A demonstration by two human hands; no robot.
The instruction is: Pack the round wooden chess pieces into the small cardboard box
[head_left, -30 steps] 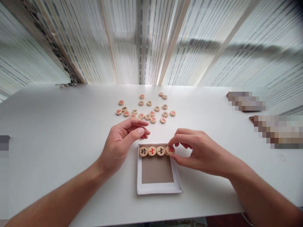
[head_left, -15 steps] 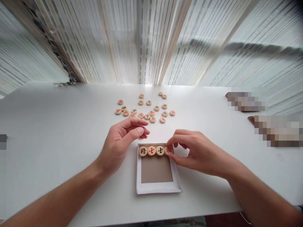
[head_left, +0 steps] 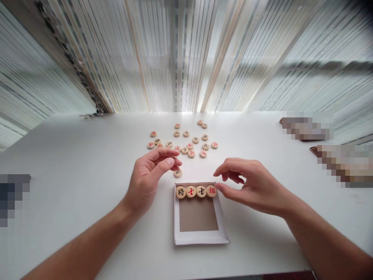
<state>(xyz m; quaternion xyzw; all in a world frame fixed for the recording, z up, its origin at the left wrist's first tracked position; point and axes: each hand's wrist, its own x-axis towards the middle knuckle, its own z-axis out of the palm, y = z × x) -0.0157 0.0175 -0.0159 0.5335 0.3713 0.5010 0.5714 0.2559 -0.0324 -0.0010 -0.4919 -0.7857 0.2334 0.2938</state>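
My right hand [head_left: 252, 182] has just let go of the red-marked piece [head_left: 211, 191], thumb and fingers apart, empty; the piece sits in the box [head_left: 202, 238], so four now span its far side. My left hand [head_left: 147, 167], loosely curled, partly hides some loose pieces [head_left: 191, 154]; whether it touches the black-marked piece [head_left: 178, 173] or holds anything, I can't tell.

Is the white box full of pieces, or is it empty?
Neither: the white box is partly filled. Four round pieces lie in a row along its far side; its brown bottom shows in front.
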